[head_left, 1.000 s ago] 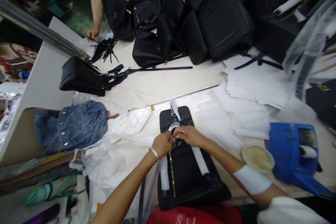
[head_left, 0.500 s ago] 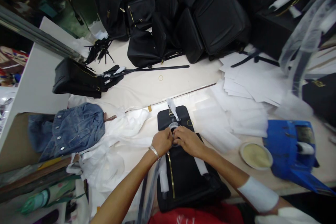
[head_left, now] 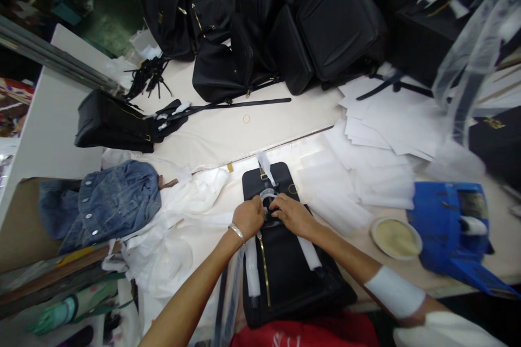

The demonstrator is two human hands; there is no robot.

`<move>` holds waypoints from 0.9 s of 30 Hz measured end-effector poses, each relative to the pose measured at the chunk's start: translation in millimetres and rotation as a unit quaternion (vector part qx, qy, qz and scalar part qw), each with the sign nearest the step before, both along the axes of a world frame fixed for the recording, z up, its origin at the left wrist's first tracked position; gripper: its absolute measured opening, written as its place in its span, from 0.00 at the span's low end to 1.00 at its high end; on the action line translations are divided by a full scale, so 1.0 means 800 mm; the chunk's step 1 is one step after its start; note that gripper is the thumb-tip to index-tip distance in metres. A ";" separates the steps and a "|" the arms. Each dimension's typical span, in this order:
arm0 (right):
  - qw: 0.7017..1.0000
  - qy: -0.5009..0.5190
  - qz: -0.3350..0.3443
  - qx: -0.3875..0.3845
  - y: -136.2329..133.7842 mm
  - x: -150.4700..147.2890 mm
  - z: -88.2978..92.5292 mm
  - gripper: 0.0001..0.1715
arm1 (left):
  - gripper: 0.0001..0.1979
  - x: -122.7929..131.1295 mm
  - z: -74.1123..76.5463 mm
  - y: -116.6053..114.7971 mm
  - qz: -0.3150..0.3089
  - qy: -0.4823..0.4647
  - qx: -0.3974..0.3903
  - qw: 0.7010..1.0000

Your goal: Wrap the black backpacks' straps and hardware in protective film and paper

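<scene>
One black backpack (head_left: 285, 271) lies with its white-wrapped straps (head_left: 252, 271) up at the near edge of the table (head_left: 228, 138), close to the middle. It has a gold zipper (head_left: 264, 268). The left hand (head_left: 248, 218) and the right hand (head_left: 293, 217) are close to each other at its top handle (head_left: 267, 193), with the fingers bent in. The hands hide what is between the fingers, so I cannot tell if they pinch something. A silver bracelet (head_left: 236, 232) is just behind the left hand. A thin yellow ring (head_left: 293, 189) is at the top end of the backpack. By the left edge is a blue denim jacket (head_left: 118, 203). Toward the right edge, white sheets (head_left: 391, 119) lie in a loose pile, and a round dish (head_left: 396, 238) sits just beside a blue plastic holder (head_left: 433, 227). More black bags (head_left: 342, 21) crowd the far edge.
</scene>
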State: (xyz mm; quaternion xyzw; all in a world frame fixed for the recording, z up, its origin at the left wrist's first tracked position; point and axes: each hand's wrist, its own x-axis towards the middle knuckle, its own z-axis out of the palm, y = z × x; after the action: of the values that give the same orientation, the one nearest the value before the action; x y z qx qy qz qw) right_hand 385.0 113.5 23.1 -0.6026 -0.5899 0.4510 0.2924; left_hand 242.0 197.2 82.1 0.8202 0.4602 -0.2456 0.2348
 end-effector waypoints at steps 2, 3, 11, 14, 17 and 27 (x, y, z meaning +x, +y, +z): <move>1.000 0.007 0.002 0.004 0.000 -0.002 0.002 0.04 | 0.07 -0.002 -0.002 0.000 0.001 -0.004 -0.025 1.000; 1.000 0.014 0.002 0.004 0.000 -0.002 0.003 0.06 | 0.07 -0.003 -0.003 -0.001 0.003 -0.010 -0.036 0.999; 0.998 0.042 -0.006 -0.038 0.006 -0.003 0.005 0.07 | 0.08 -0.011 -0.014 -0.010 0.072 -0.099 -0.047 0.991; 0.998 0.044 0.006 -0.042 0.011 -0.005 0.005 0.04 | 0.08 -0.018 -0.014 -0.014 0.159 -0.135 -0.123 0.970; 0.997 0.055 0.027 -0.042 0.012 -0.002 0.008 0.03 | 0.10 -0.030 -0.006 -0.014 0.277 -0.174 -0.262 0.908; 0.998 0.045 0.034 -0.013 -0.002 -0.001 0.012 0.04 | 0.13 -0.056 0.023 -0.008 0.245 -0.089 -0.586 0.767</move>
State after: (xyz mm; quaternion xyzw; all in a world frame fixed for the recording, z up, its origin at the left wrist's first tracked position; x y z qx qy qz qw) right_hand 384.0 112.0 32.9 -0.5646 -0.5906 0.4951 0.2954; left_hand 197.5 191.0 100.4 0.4003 0.3893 -0.3279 0.7620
